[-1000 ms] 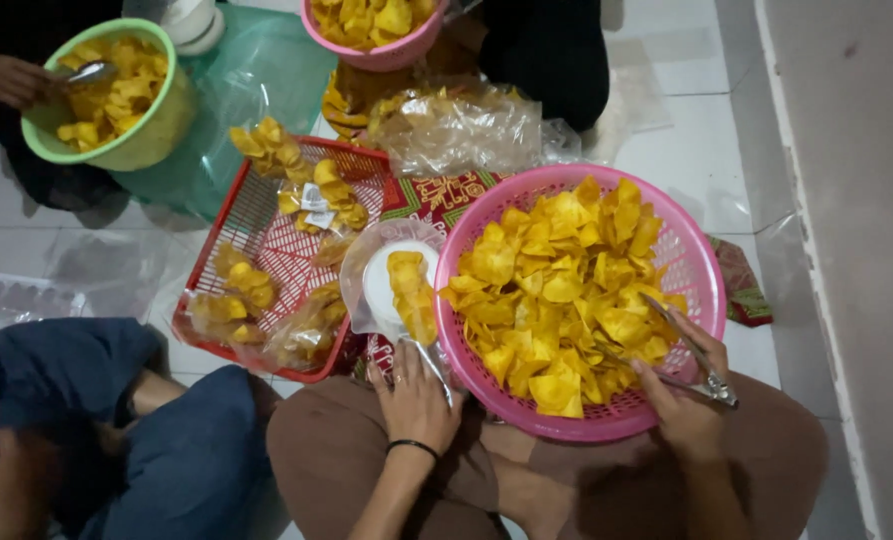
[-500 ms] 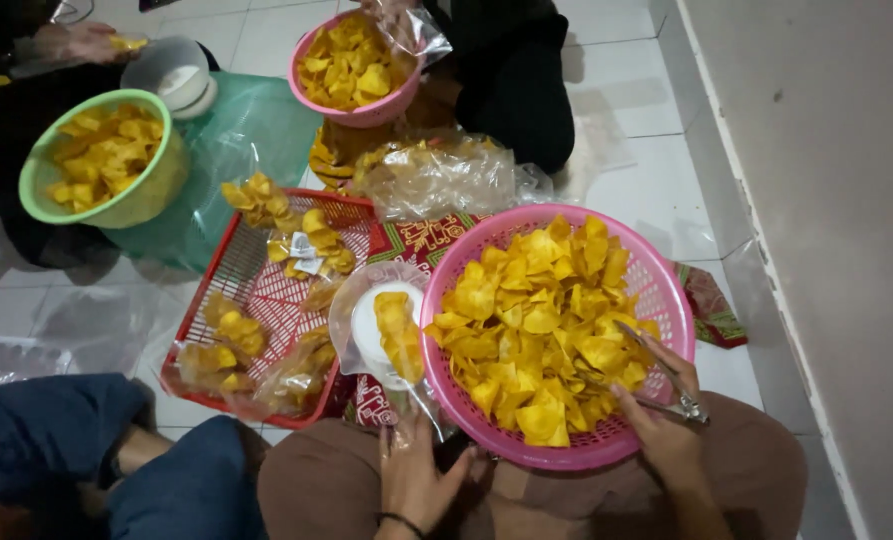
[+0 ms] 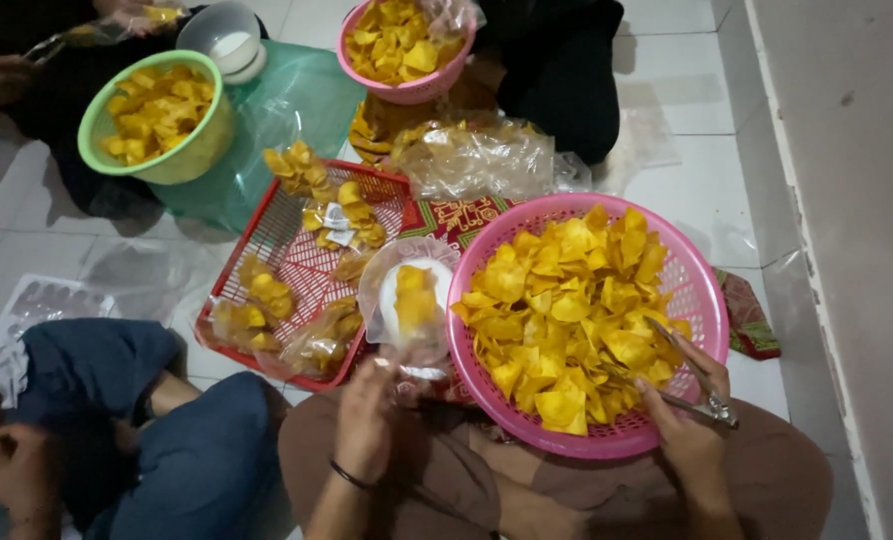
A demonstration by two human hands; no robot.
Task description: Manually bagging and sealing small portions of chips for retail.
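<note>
Right hand (image 3: 688,432), grip clamped on metal tongs (image 3: 688,375), tips in chips at 4 o'clock of pink basket (image 3: 711,300). Left hand (image 3: 366,415), grip pinching clear bag (image 3: 406,300) open at basket's 9 o'clock, few chips inside. Judgement: keep bag mouth wide, tong small loads. Red tray (image 3: 296,260): filled bags. Green bowl (image 3: 161,115): chips.

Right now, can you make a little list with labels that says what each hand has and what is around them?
left hand: holds a clear bag with a few yellow chips inside
right hand: grips metal tongs over the chips
pink basket: full of yellow chips, on the lap
red tray: holds filled chip bags
green bowl: chips, farther off
other people: one in blue jeans beside
</note>
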